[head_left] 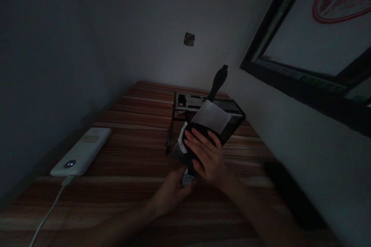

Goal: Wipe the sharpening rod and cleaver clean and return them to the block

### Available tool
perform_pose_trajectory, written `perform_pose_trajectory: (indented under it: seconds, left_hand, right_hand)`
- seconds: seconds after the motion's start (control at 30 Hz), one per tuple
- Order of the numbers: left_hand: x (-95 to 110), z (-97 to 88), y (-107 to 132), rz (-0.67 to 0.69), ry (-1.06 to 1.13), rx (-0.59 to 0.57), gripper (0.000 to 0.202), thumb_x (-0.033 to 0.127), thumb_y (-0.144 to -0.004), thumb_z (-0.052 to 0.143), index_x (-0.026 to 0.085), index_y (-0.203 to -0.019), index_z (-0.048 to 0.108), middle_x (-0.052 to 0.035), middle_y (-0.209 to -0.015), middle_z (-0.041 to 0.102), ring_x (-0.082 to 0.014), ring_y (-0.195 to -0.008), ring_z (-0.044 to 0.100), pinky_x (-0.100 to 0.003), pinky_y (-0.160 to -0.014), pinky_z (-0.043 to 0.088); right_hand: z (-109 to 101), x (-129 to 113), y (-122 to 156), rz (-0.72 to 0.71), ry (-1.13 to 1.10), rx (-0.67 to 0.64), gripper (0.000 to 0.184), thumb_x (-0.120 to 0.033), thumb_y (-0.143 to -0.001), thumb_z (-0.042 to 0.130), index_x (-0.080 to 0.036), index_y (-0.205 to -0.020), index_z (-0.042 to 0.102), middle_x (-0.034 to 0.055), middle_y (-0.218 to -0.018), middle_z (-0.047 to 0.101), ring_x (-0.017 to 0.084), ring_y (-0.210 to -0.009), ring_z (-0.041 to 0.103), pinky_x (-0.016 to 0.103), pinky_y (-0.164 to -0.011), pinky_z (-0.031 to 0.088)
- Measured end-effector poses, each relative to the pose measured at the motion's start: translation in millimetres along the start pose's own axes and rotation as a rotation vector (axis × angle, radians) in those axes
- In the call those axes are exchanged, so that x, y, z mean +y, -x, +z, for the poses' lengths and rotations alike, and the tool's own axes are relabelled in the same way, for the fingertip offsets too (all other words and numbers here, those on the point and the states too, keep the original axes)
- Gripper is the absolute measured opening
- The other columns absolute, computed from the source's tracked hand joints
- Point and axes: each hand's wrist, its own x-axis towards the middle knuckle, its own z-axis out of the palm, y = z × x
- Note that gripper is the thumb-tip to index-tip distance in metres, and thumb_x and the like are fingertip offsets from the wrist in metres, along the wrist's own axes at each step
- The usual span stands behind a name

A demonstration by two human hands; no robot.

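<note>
My left hand (174,191) is closed around a short handle (188,177) with a grey mottled end. Past the handle, part of a flat metal blade (178,153) shows, mostly covered. My right hand (207,156) lies with bent fingers over a black pad-like thing (193,126) with a white edge, gripping it against the blade; its exact kind is too dark to tell. Just beyond the fingers, a cleaver (213,114) with a black handle stands tilted in a metal rack (194,100), its lower part hidden by the hand.
A white power bank (82,152) with a lit display lies on the left of the striped wooden table (130,135), a cable (50,210) running from it toward me. At right lies a long black object (294,195) by the wall. A dark-framed window (304,73) is above.
</note>
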Motion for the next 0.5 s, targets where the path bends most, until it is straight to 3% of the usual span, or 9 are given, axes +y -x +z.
perform_pose_trajectory:
  seconds: [0.17, 0.27, 0.4, 0.5]
  left_hand:
    - [-18.9, 3.5, 3.3, 0.006, 0.071, 0.076, 0.023, 0.020, -0.072, 0.054, 0.014, -0.093, 0.060, -0.0062, -0.088, 0.068, -0.0228, -0.092, 0.060, -0.036, -0.084, 0.050]
    - [-35.8, 6.3, 5.2, -0.019, 0.097, 0.074, 0.034, 0.015, -0.066, 0.058, 0.017, -0.100, 0.060, -0.0081, -0.105, 0.066, -0.0238, -0.105, 0.057, -0.038, -0.095, 0.045]
    - [-46.4, 8.9, 7.2, -0.058, 0.174, 0.045, 0.048, 0.011, -0.063, 0.058, 0.017, -0.110, 0.056, -0.0098, -0.125, 0.058, -0.0229, -0.113, 0.055, -0.036, -0.098, 0.045]
    - [-43.8, 8.5, 8.4, -0.052, 0.156, 0.072, 0.049, 0.012, -0.064, 0.059, 0.015, -0.113, 0.056, -0.0117, -0.126, 0.058, -0.0249, -0.115, 0.054, -0.039, -0.098, 0.045]
  right_hand:
    - [11.5, -20.8, 17.7, -0.095, -0.066, -0.057, 0.043, -0.031, -0.096, 0.023, -0.011, -0.123, 0.051, 0.0074, -0.128, 0.057, 0.016, -0.131, 0.037, 0.038, -0.110, 0.018]
    - [16.6, -30.0, 25.9, -0.143, -0.115, -0.083, 0.047, -0.034, -0.097, 0.020, -0.011, -0.121, 0.053, 0.0066, -0.129, 0.057, 0.016, -0.131, 0.036, 0.037, -0.110, 0.018]
    - [18.7, -35.4, 29.9, -0.164, -0.140, -0.077, 0.049, -0.035, -0.098, 0.017, -0.011, -0.119, 0.054, 0.0067, -0.128, 0.057, 0.015, -0.132, 0.035, 0.036, -0.109, 0.018]
    - [18.6, -35.9, 29.6, -0.167, -0.129, -0.065, 0.050, -0.035, -0.098, 0.016, -0.011, -0.118, 0.055, 0.0064, -0.127, 0.058, 0.015, -0.132, 0.035, 0.036, -0.110, 0.018]
